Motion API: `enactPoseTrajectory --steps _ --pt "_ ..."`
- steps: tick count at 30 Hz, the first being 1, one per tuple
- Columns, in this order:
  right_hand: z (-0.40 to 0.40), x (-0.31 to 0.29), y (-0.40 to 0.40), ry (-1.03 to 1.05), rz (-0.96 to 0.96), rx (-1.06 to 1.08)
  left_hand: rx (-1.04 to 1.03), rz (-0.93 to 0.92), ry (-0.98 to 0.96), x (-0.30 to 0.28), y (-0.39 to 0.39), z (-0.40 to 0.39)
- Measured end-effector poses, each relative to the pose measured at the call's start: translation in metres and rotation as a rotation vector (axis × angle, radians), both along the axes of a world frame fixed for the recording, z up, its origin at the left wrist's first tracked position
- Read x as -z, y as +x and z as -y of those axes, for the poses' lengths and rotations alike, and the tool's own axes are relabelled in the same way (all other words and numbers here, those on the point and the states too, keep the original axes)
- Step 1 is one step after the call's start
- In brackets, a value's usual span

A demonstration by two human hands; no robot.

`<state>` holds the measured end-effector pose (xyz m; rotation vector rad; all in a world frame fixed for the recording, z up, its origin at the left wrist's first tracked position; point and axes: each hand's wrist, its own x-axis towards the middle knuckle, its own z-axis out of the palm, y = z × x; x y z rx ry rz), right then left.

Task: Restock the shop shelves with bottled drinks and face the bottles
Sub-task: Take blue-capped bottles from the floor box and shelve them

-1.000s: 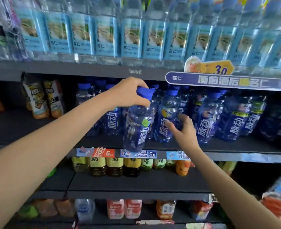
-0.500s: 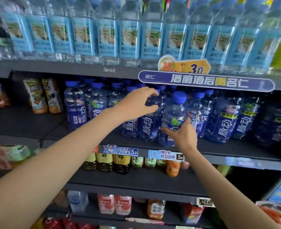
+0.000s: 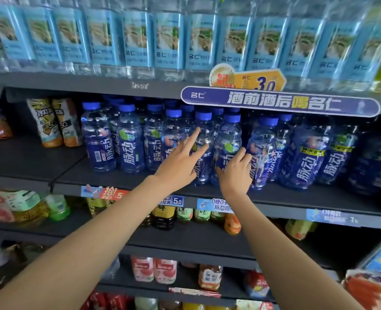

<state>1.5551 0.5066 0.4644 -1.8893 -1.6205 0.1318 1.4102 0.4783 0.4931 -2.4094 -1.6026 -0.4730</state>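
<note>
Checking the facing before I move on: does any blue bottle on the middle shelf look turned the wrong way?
Yes. The leftmost blue bottle shows its barcode forward, while its neighbours show their brand lettering. No bottle looks tipped or spilled.

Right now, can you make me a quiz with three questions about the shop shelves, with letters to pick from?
1. Where are the light blue label water bottles?
A top shelf
B bottom shelf
C floor

2. What colour are the caps on the dark blue bottles?
A red
B blue
C white

3. What is the left hand doing?
A holding a cap
B fingers straight
C making a fist

Answers: A, they stand above everything else; B, every cap is blue; B, straight fingers lie against a bottle.
</note>
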Motion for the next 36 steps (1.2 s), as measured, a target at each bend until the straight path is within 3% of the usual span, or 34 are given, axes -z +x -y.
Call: enactPoseTrajectory --steps 3,8,10,15,20,22,28,36 --pt "0.003 -0.005 -0.005 -0.004 -0.08 -0.018 -0.003 0.044 0.027 0.007 -0.002 0.003" --pt "0.025 -0.021 -0.033 0.57 -0.022 -0.255 -0.139 0.397 0.166 0.034 -0.035 0.027" --pt "0.036 -0.03 -0.058 0.625 -0.027 -0.433 -0.219 0.456 0.183 0.047 -0.061 0.04" --pt "0.06 -0.023 -0.147 0.399 0.068 -0.842 -0.401 0.495 0.094 0.08 -0.152 0.085" --pt "0.095 0.025 -0.286 -0.058 0.308 -1.172 -0.602 0.568 -0.48 0.132 -0.272 0.18" --pt "0.123 0.054 -0.35 -0.22 0.378 -1.301 -0.676 0.598 -0.591 0.161 -0.322 0.238" --pt "0.197 0.132 -0.546 -0.558 0.591 -1.538 -1.074 0.683 -0.721 0.257 -0.506 0.406" --pt "0.255 0.192 -0.749 -0.751 0.668 -1.576 -1.452 1.001 -0.644 0.27 -0.687 0.52"
